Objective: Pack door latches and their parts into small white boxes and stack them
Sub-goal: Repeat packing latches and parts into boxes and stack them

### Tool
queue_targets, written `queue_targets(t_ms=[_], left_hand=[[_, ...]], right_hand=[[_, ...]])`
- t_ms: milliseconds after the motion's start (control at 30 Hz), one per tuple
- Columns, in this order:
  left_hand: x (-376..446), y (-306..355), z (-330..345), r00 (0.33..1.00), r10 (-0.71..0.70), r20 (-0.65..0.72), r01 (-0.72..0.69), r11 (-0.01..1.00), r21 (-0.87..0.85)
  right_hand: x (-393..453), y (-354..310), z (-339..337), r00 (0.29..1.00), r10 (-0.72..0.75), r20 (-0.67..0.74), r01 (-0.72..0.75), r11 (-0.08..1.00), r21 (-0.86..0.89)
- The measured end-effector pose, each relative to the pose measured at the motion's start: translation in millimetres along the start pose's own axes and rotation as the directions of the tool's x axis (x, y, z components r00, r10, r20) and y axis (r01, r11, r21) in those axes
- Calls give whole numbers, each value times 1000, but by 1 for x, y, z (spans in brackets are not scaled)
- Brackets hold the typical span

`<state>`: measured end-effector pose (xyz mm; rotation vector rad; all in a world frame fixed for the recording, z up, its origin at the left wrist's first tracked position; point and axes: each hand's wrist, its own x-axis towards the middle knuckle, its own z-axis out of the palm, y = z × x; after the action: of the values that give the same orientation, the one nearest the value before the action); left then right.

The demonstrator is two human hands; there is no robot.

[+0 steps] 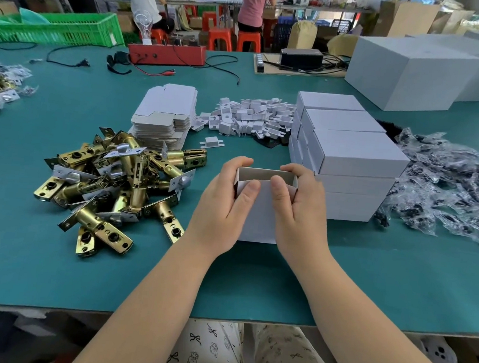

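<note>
Small white box (260,211), frame centre: gripped by left hand (225,206) and right hand (301,212), thumbs pressing its flap closed; latch pile (117,183) left, finished stack (348,164) right.

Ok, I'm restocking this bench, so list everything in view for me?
small box: one, white, open, held at table centre
stacked boxes: several, white, right of the hands
door latches: a pile, brass, left of the hands
flat box blanks: one stack, white, behind the latches
card inserts: a heap, white, centre back
bagged parts: a heap, black in clear bags, far right
table: one, teal
left hand: grips the box
right hand: grips the box
</note>
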<state>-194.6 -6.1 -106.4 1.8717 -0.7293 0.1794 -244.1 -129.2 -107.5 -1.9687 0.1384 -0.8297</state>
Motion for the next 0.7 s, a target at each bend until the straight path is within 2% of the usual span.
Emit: queue_targets(t_ms=[233, 400, 467, 533, 600, 667, 700], left_hand=[[5, -5, -3, 995, -54, -79, 48, 996, -75], [3, -2, -3, 983, -182, -38, 177, 980, -94], [2, 2, -5, 981, -188, -36, 188, 982, -10], [5, 5, -13, 982, -187, -23, 187, 957, 220], [6, 8, -30, 985, -168, 30, 136, 882, 451], [6, 9, -52, 967, -163, 198, 34, 847, 530], [5, 8, -65, 935, -197, 296, -11, 817, 577]], right_hand=[[5, 5, 4, 993, -111, -38, 109, 992, -62], [7, 7, 2, 997, -72, 7, 73, 997, -41], [7, 9, 0, 996, -85, 0, 85, 994, -68], [6, 9, -1, 995, -97, -9, 96, 989, -109], [5, 8, -1, 995, -103, -14, 100, 988, -120], [5, 9, -1, 994, -104, -18, 101, 988, -118], [5, 9, -1, 995, -100, -19, 97, 988, -117]])
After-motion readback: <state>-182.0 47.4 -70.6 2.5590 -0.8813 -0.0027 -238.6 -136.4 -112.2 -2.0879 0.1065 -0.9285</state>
